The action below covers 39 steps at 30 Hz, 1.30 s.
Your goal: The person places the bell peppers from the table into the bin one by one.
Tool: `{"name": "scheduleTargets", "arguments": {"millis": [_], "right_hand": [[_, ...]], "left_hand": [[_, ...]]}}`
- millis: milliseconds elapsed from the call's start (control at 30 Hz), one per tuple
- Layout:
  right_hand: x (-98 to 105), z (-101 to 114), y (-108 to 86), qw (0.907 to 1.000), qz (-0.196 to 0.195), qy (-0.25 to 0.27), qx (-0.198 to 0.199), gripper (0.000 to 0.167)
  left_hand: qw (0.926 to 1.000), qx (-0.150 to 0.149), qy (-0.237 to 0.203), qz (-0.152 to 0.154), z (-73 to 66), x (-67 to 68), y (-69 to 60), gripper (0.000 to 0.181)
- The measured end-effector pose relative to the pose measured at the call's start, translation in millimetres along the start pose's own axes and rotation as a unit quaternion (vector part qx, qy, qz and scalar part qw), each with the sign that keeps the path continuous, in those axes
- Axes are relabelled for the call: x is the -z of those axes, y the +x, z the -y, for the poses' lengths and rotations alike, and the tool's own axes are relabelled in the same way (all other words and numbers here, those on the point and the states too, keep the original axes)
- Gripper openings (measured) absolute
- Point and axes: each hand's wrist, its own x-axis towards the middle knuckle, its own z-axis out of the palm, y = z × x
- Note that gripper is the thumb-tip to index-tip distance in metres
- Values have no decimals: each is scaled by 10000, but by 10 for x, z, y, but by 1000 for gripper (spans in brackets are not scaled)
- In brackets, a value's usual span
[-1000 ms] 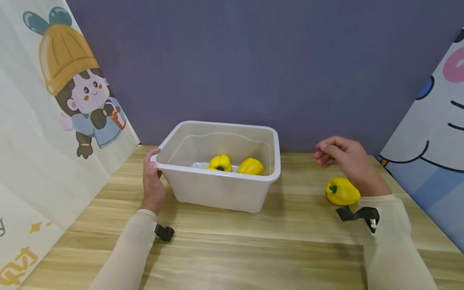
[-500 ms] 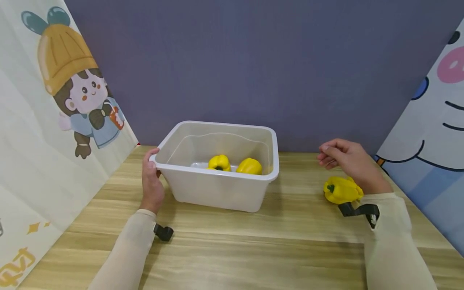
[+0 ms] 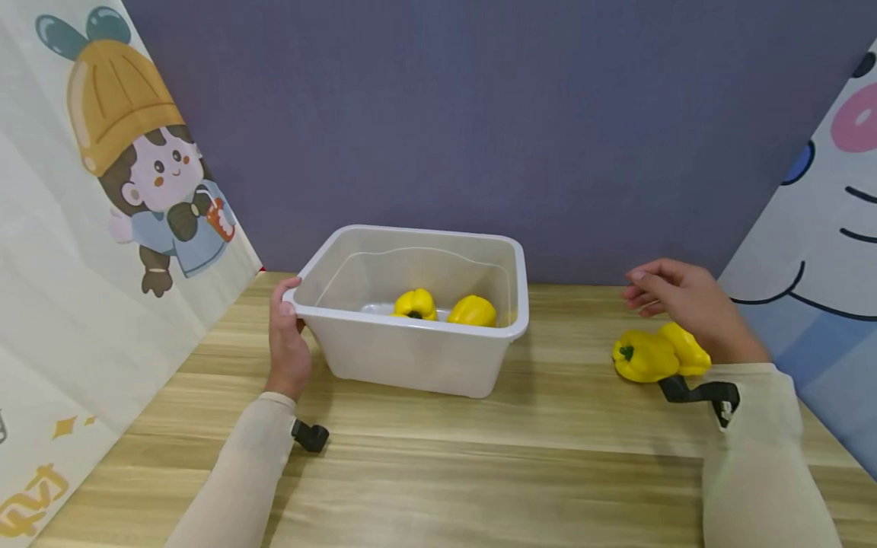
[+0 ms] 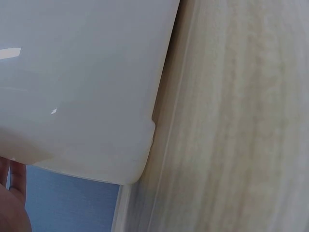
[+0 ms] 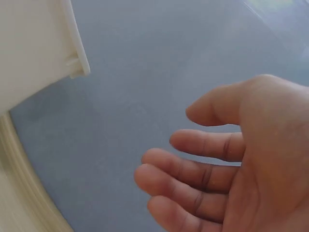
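Note:
My left hand [image 3: 288, 342] grips the left rim of a white plastic bin [image 3: 411, 354], its thumb at the rim's corner. In the left wrist view the bin's smooth wall [image 4: 82, 87] fills much of the frame, and part of the hand [image 4: 12, 203] shows at the edge. Inside the bin lie a yellow bell pepper [image 3: 418, 303] and another yellow bell pepper [image 3: 473, 310]. My right hand [image 3: 692, 301] hovers over the right side of the table, fingers loosely bent and holding nothing. Just below it, a bell pepper with a green stem [image 3: 642, 356] touches a second pepper [image 3: 687, 350], partly hidden.
The wooden table [image 3: 438, 464] reaches back to a dark blue-grey panel [image 3: 445, 114]. A cartoon-printed sheet [image 3: 62, 266] stands at the left and another printed sheet [image 3: 815, 281] at the right. Each wrist carries a black camera mount [image 3: 699, 392].
My right hand has shifted right, and more of the second pepper beside the stemmed one has come into sight. The left hand and the bin have stayed in place.

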Motion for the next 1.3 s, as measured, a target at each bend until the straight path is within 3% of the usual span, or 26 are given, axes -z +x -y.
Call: {"name": "scheduleTargets", "arguments": {"millis": [533, 800, 1033, 1300], "right_hand": [[66, -153, -2, 9944, 328, -882, -471, 55], [105, -266, 71, 9818, 997, -1401, -803, 64], [125, -321, 99, 9636, 1135, -2270, -844, 72], [120, -401, 136, 9579, 1274, -2334, -1080, 76]], "left_hand": [[10000, 73, 0, 12, 1, -15, -21, 48], [10000, 66, 52, 43, -16, -15, -11, 50], [10000, 58, 21, 47, -45, -25, 2, 51], [9999, 77, -82, 45, -28, -20, -6, 52]]}}
